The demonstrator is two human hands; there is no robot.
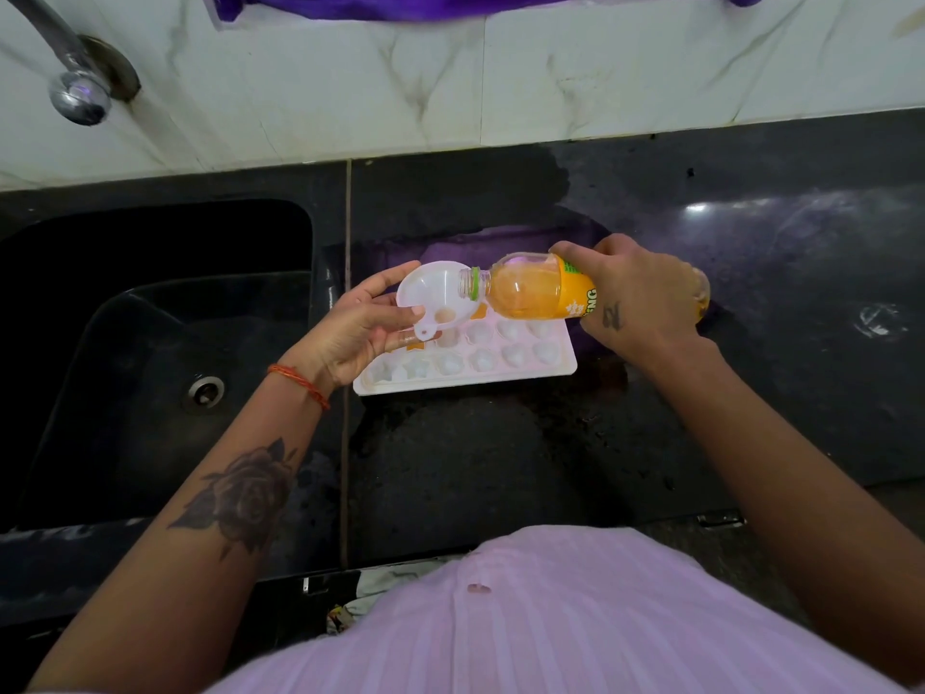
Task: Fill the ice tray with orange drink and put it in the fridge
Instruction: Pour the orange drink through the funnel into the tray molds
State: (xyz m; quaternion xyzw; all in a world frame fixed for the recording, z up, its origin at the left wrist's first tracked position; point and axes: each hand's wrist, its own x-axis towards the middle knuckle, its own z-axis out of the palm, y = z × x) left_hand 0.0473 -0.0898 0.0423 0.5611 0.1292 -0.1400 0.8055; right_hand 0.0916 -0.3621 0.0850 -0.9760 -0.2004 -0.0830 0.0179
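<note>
The far-left pockets of the white plastic ice tray point(553, 369) hide under the white plastic funnel point(434, 293). The purple cloth point(450, 2) beyond the tray is cut off at the top. The clear orange drink bottle point(530, 288) shows only part of its label word.

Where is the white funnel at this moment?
In the head view, the funnel is near the middle, held by the left hand over the left part of the ice tray, with the bottle mouth at its rim.
</note>
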